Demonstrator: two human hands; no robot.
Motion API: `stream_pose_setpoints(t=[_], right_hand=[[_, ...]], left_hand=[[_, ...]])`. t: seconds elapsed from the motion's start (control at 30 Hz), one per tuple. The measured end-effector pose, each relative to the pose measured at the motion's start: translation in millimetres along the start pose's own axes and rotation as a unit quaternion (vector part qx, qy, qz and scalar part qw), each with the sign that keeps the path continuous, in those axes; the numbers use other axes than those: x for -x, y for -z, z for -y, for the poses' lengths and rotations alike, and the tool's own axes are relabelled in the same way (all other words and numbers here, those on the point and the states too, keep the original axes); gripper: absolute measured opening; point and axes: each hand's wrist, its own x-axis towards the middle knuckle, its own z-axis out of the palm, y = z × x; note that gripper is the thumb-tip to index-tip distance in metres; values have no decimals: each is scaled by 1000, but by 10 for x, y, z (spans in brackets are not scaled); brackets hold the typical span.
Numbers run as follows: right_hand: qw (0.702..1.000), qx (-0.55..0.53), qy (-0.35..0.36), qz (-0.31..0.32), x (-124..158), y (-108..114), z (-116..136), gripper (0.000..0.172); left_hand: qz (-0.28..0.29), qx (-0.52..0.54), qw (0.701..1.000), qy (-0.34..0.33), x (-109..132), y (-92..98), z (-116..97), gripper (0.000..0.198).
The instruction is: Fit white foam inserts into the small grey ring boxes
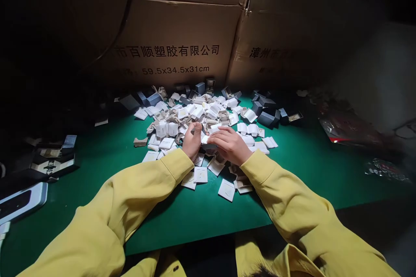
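Observation:
My left hand [192, 141] is closed, thumb on top, around a small dark box [203, 130] that is mostly hidden by my fingers. My right hand [231, 145] curls over the box's other side, its fingertips on a white piece [205, 139] that shows between the hands. Whether this white piece is inside the box or apart from it, I cannot tell. Around and behind both hands spreads a heap of white and beige folded card inserts [196, 112]. Nearer to me, a few flat white cards [226, 190] lie on the green table [182, 220].
Small dark boxes [266, 117] lie at the heap's right and back edges. Large cardboard cartons [182, 25] stand behind. On the left are an open dark box [53, 162] and a white-edged device [24, 201]. Red plastic packaging [347, 129] and a clear bag [386, 168] lie right.

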Motion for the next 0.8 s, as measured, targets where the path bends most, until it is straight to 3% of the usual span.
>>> stream_pose_setpoints(t=[0.1,0.2,0.4,0.5,0.63,0.7,0.8], right_hand=[[1000,26,-1,-13,11,49,-57,21],[997,66,0,-30,37,117,-149,18],[992,103,28,-59,68,203,-235,18],[990,104,29,-85,73,219,-245,15],[990,101,27,-90,82,223,-244,13],[991,101,16,-90,82,219,-234,16],[991,92,4,-94,68,212,-198,21]], left_hand=[[54,98,993,24,9,1,-57,54],[114,161,976,91,0,16,-119,55],[175,197,945,194,-9,57,-238,23],[236,226,904,276,2,76,-282,29],[315,171,841,406,0,98,-262,47],[322,155,839,411,-7,105,-229,49],[284,183,861,381,-22,105,-186,44]])
